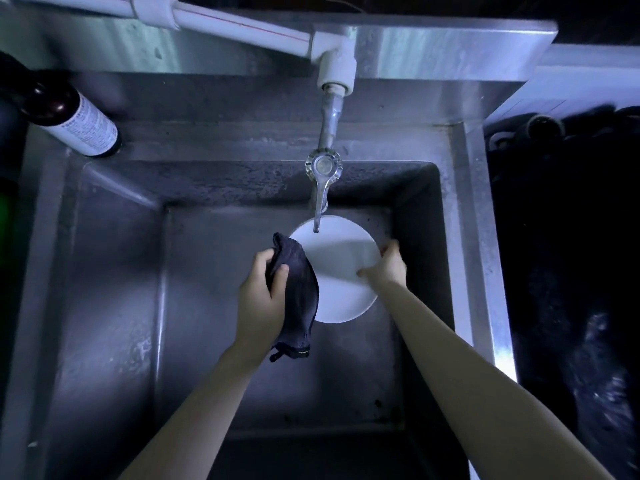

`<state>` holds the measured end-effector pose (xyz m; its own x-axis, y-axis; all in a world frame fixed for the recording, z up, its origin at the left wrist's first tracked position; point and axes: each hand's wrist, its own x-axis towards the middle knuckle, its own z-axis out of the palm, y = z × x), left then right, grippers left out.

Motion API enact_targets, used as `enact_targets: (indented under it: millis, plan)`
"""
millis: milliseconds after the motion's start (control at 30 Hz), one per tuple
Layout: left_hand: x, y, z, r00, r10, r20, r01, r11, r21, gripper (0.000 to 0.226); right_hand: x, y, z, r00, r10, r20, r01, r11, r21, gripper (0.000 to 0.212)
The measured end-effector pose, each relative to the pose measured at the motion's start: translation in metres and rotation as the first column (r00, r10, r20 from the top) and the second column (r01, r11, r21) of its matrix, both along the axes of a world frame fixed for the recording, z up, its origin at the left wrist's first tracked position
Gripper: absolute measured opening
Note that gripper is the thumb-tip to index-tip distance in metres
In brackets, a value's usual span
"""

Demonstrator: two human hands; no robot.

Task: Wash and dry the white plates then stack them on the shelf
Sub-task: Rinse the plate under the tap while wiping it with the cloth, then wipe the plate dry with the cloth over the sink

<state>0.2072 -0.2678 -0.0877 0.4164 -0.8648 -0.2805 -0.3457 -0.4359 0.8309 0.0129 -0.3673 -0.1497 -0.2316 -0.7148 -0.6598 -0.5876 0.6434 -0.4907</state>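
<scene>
One white plate (337, 271) is held low over the basin of the stainless steel sink (104, 271), just beneath the spout of the tap (322, 188), presumably so that anything running off it is caught by the basin; whether water is flowing cannot be told. The plate's right rim is pinched by the right hand (386, 268), thumb on the near edge and fingers curled over the far side, so that the plate is steadied and its face left free. A dark cloth (299, 289) is gripped in the left hand (261, 292), fingers curled round its bunched upper part, and is laid against the plate's left edge, as suits wiping. One plate, one cloth, one tap and one dark bottle (76, 123) with a white label are counted, the bottle set on the sink's back left rim, well apart from the hands. No shelf is seen, so stacking is judged not yet done
</scene>
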Motion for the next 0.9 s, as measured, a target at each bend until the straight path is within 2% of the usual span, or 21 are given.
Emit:
enact_targets:
  millis: [133, 233, 300, 400, 467, 533, 600, 633, 733, 767, 900]
  plan:
    - [0.006, 0.008, 0.005, 1.000, 0.026, -0.008, -0.026, 1.000, -0.015, 0.021, -0.006, 0.012, 0.018, 0.975, -0.025, 0.222, 0.027, 1.000, -0.007, 0.048]
    - [0.011, 0.016, 0.016, 0.998, 0.060, 0.002, -0.060, 0.998, -0.025, 0.023, -0.003, 0.028, 0.040, 0.902, -0.060, 0.427, 0.047, 0.998, 0.042, 0.049]
    - [0.015, 0.023, 0.028, 0.996, 0.094, 0.008, -0.093, 0.995, -0.045, 0.025, 0.001, 0.042, 0.060, 0.878, -0.070, 0.474, 0.061, 0.998, 0.035, 0.038]
    - [0.021, 0.036, 0.048, 0.991, 0.115, 0.065, -0.109, 0.990, -0.088, 0.031, 0.006, 0.069, 0.093, 0.818, -0.167, 0.551, 0.174, 0.984, 0.040, 0.029]
    - [0.022, 0.047, 0.065, 0.992, 0.028, 0.126, -0.016, 0.995, -0.100, 0.038, 0.012, 0.091, 0.117, 0.748, -0.203, 0.632, 0.235, 0.971, 0.035, 0.031]
    - [0.020, 0.059, 0.084, 0.958, -0.216, 0.187, 0.232, 0.970, -0.067, 0.045, 0.022, 0.110, 0.140, 0.695, -0.196, 0.692, 0.260, 0.965, 0.012, 0.031]
    - [0.019, 0.075, 0.099, 0.814, -0.506, 0.285, 0.524, 0.852, 0.014, 0.051, 0.032, 0.126, 0.161, 0.659, -0.143, 0.739, 0.243, 0.970, -0.029, 0.032]
    - [0.021, 0.081, 0.104, 0.752, -0.585, 0.302, 0.603, 0.797, 0.042, 0.050, 0.034, 0.133, 0.170, 0.651, -0.115, 0.750, 0.235, 0.970, -0.055, 0.033]
    - [0.040, 0.089, 0.130, 0.745, -0.637, 0.197, 0.646, 0.763, 0.026, 0.039, 0.039, 0.152, 0.193, 0.654, -0.064, 0.754, 0.234, 0.965, -0.121, 0.032]
    - [0.046, 0.090, 0.139, 0.736, -0.640, 0.219, 0.653, 0.757, 0.017, 0.039, 0.042, 0.160, 0.199, 0.654, -0.058, 0.754, 0.236, 0.963, -0.131, 0.030]
    - [0.051, 0.093, 0.181, 0.635, -0.512, 0.578, 0.609, 0.792, 0.031, 0.043, 0.058, 0.182, 0.223, 0.623, -0.005, 0.782, 0.254, 0.947, -0.196, 0.027]
